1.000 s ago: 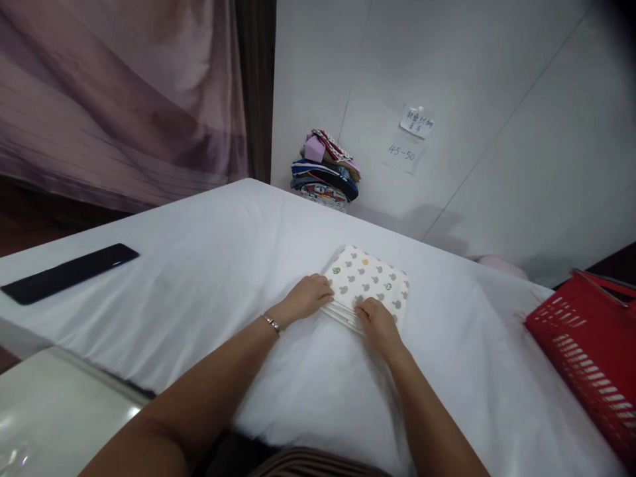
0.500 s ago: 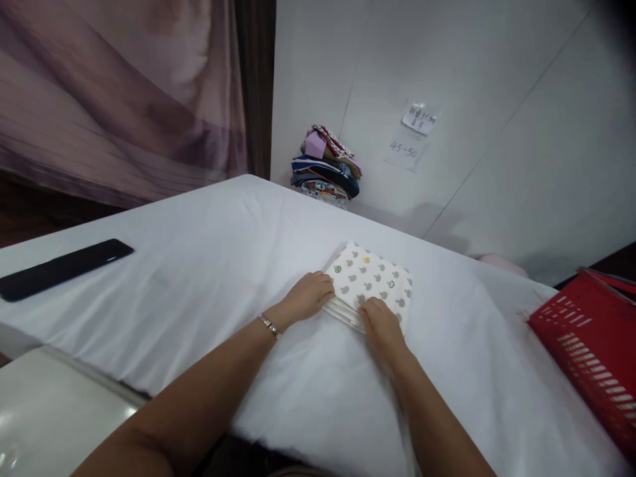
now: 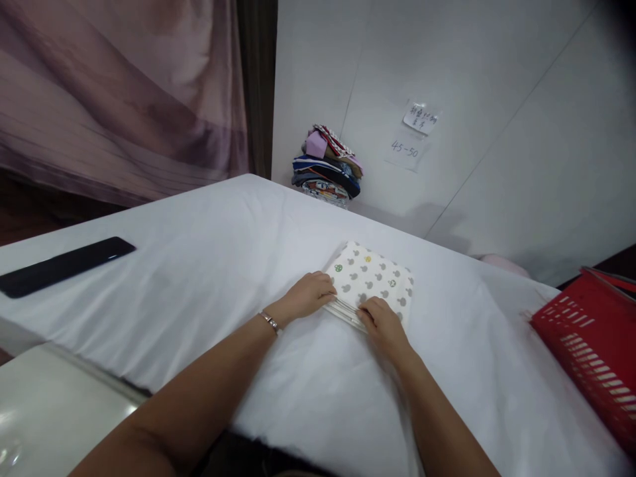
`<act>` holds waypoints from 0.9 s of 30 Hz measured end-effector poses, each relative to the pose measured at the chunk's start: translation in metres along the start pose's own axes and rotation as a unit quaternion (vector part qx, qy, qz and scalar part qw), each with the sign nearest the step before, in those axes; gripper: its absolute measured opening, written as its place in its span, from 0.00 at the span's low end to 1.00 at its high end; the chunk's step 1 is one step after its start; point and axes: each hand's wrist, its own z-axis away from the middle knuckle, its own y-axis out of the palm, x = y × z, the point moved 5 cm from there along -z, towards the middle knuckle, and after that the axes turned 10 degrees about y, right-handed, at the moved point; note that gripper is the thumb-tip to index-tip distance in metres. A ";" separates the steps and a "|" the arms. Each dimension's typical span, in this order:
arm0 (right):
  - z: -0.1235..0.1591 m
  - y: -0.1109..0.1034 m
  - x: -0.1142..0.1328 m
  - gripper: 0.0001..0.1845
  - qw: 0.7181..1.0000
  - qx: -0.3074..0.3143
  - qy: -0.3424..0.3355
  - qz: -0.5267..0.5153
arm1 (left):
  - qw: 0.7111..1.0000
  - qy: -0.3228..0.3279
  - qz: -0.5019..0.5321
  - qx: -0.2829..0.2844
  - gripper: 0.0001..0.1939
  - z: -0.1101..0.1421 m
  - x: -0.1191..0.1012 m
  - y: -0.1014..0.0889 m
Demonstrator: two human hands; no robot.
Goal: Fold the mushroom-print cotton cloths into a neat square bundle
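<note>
Two nearly closed hands, the left hand and the right hand, pinched the near edge of a folded cloth, the left at its corner. The cloth lay on the white table. Farther out were a black slab, a red basket and, by the wall, stacked clothes.

The folded cloth lies on the table, left hand at its nine o'clock, right hand at six. Farther out: flat device at nine, clothes stack at eleven, basket near three, perhaps beside the table.
</note>
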 end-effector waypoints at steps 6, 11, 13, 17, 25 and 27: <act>-0.002 0.005 -0.006 0.12 1.000 -0.015 0.012 -0.002 | 1.000 0.004 -0.018 -0.004 0.11 0.001 0.000 0.001; 0.000 0.002 -0.002 0.12 0.998 -0.057 0.009 0.016 | 0.999 0.011 -0.045 -0.015 0.13 -0.001 -0.005 -0.001; 0.003 -0.001 0.001 0.12 0.996 -0.082 -0.014 0.023 | 0.998 0.007 -0.061 -0.027 0.13 -0.002 -0.008 -0.004; 0.005 0.002 0.004 0.11 0.993 -0.081 -0.061 0.065 | 0.997 0.018 -0.071 -0.013 0.13 -0.001 -0.013 -0.005; 0.004 0.005 0.003 0.10 0.996 -0.033 -0.054 0.057 | 0.999 0.038 -0.015 0.012 0.10 0.003 -0.006 -0.005; 0.004 0.004 0.003 0.08 0.997 -0.027 -0.049 0.045 | 0.999 0.034 -0.004 0.009 0.07 0.003 -0.004 -0.004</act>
